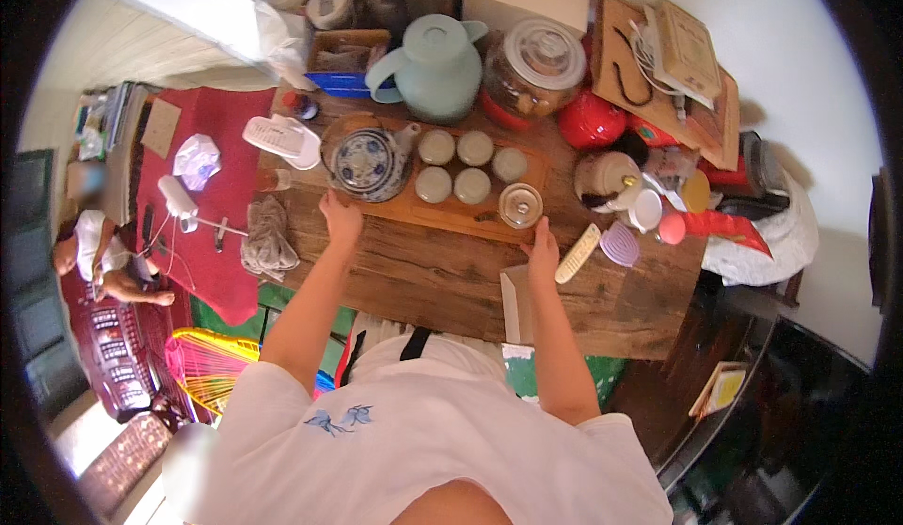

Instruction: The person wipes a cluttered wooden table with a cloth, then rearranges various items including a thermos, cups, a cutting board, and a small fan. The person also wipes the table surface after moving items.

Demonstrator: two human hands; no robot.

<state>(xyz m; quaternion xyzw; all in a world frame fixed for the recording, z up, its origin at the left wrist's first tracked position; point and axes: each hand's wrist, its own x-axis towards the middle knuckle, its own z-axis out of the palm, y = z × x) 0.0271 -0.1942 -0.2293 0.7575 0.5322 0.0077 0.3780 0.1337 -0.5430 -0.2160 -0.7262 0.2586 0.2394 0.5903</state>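
A wooden tea tray [437, 219] lies on the brown wooden table in front of me. My left hand [340, 219] is at its near left corner, fingers closed on the edge. My right hand [542, 250] grips the near right corner; part of its fingers is hidden. On the tray's left stands a blue-and-white teapot [365, 163] with its spout to the right. Several pale cups [472, 185] sit in two rows in the middle. A glass vessel with a knobbed clear lid [520, 207] stands at the right end, close to my right hand.
Behind the tray stand a light green thermos jug [437, 69] and a large lidded glass jar [534, 69]. To the right are a remote control [578, 253], a purple scalloped item [619, 245] and several containers. A grey cloth [270, 238] lies left. A person [108, 257] sits farther left.
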